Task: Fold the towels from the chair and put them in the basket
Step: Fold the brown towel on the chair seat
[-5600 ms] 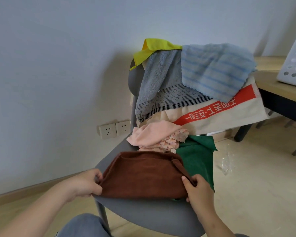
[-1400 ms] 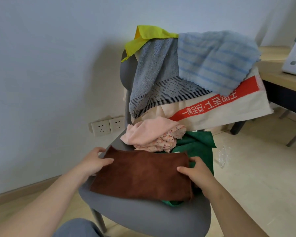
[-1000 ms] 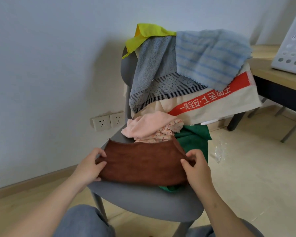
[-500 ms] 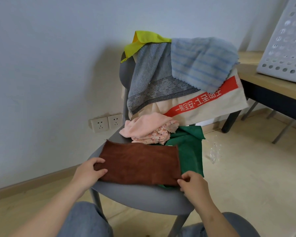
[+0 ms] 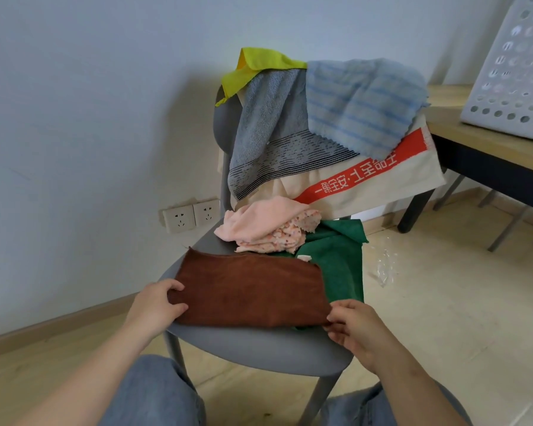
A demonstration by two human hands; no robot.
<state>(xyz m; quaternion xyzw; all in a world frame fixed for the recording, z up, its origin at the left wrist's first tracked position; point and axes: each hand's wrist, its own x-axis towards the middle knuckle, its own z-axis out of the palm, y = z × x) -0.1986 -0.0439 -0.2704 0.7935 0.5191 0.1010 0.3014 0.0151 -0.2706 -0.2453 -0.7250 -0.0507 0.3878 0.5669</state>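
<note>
A brown towel (image 5: 246,290) lies folded into a flat rectangle on the seat of a grey chair (image 5: 259,348). My left hand (image 5: 154,305) pinches its near left corner. My right hand (image 5: 357,327) holds its near right corner at the seat's front edge. Behind it lie a crumpled pink towel (image 5: 268,226) and a green towel (image 5: 336,262). Over the chair back hang a yellow cloth (image 5: 259,66), a grey towel (image 5: 268,130), a blue striped towel (image 5: 360,103) and a cream towel with a red band (image 5: 382,182). A white perforated basket (image 5: 517,75) stands on the table at the right.
A wooden table (image 5: 480,139) with dark legs stands to the right of the chair. The wall is close behind, with two sockets (image 5: 191,215) low down. A crumpled clear plastic piece (image 5: 385,265) lies on the floor. My knees in jeans are under the seat's front.
The brown towel was folded away from me, then flattened into a narrower rectangle. Both hands slid from its far edge back to its near corners. My view turned right, showing more of the basket.
</note>
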